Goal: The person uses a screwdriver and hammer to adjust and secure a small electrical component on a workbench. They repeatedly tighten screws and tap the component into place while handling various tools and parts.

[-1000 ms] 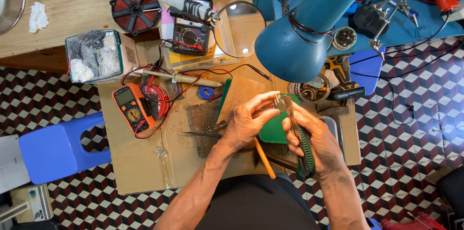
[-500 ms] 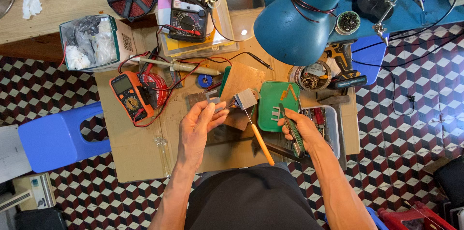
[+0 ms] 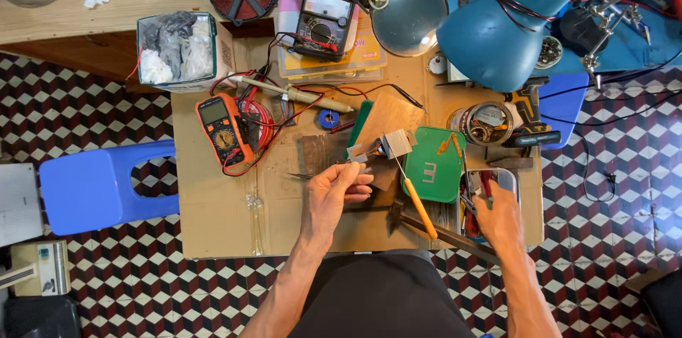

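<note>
Left hand [image 3: 339, 185] still pinching small metal part [image 3: 395, 145]; right hand [image 3: 497, 214] now reaching into metal tray [image 3: 506, 178], grip unclear.

**Tight bench, open strip along the near-left**

Brown cardboard-covered worktop [image 3: 213, 224]: near-left corner is bare, w/ room for a hand to pass. Left edge midway blocked by orange multimeter [image 3: 222, 128] & coil of red wire [image 3: 257, 123]. Far edge packed: grey box of plastic bags [image 3: 177, 50], black meter on books [image 3: 321, 22], round magnifier [image 3: 408, 17]. Big blue lamp shade [image 3: 497, 29] overhangs far-right corner. Right side crowded w/ green plastic lid [image 3: 435, 164], round tin [image 3: 486, 123], metal tray of tools [image 3: 490, 192]. Left hand [image 3: 334, 192] fills centre; right hand [image 3: 497, 221] sits at the tray. Orange-handled screwdriver [image 3: 415, 203] lies between them.
</note>
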